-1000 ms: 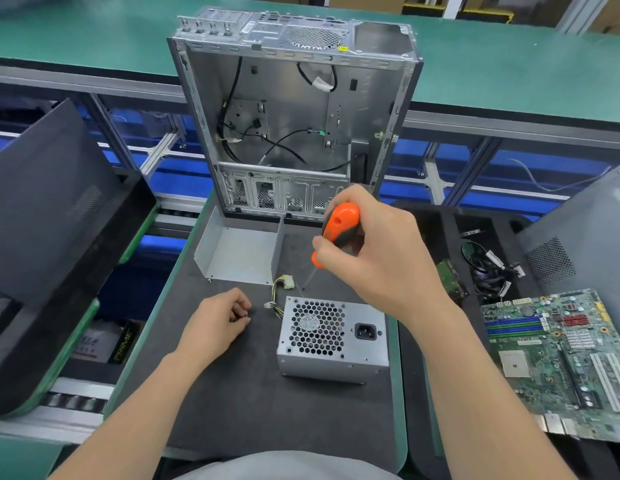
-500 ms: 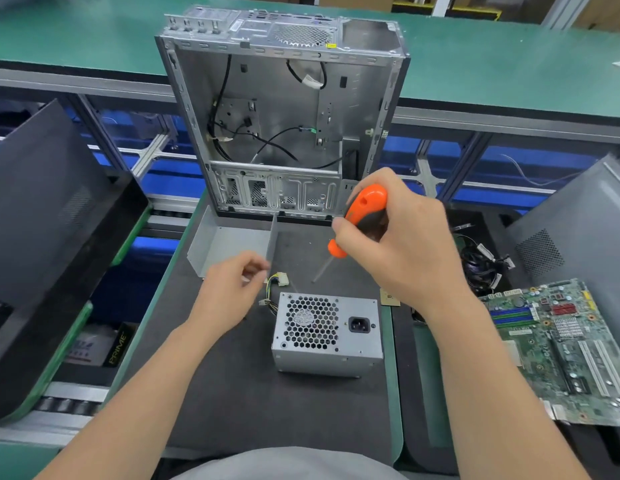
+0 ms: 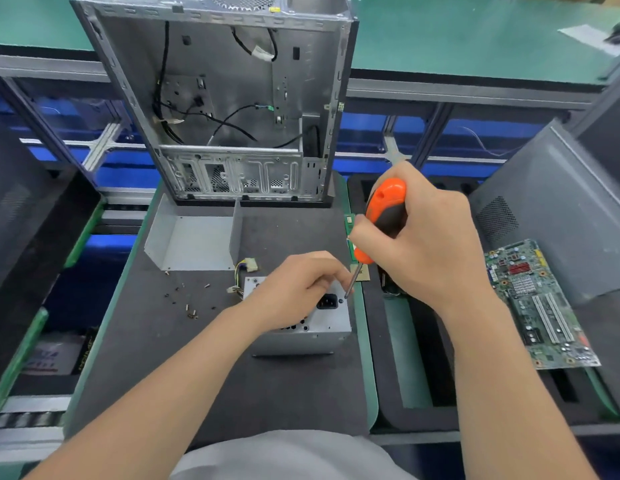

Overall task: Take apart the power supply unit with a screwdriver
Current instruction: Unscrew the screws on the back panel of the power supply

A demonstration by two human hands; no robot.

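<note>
Tabletop (image 3: pixel 156 368), dark mat, carries everything. Open computer case (image 3: pixel 232 91) stands upright at the far edge, gutted, loose black wires inside. Grey side panel (image 3: pixel 544 223) leans at the right, with a motherboard (image 3: pixel 540 306) lying flat in front of it. Bent metal cover (image 3: pixel 194 240) sits just in front of the case.

The power supply unit (image 3: pixel 312 336) is mid-mat, nearest you, socket face up, with its cable bundle (image 3: pixel 244 268) trailing off the far left corner.

Your hands are close together over the unit. Left hand (image 3: pixel 298 289) lies on its top face, fingers curled toward the right far corner; I cannot tell whether they pinch the shaft, hold a screw, or only brace the box. Right hand (image 3: pixel 426 240) is wrapped around the orange-and-black screwdriver (image 3: pixel 384 213), shaft slanting down and left, tip at the corner just right of the power socket (image 3: pixel 327 301).

Step, as I read it: backing out a corner screw on the casing. To do it well:
- bring the shaft nearer square to the face, since a slanted tip is likely to cam out
- seat the bit fully before turning
- press down with the left hand so the box doesn't spin on the mat
- move the fingertips off the tip line

Loose screws (image 3: pixel 191 310) lie scattered left of the unit. Drop this one there too.
</note>
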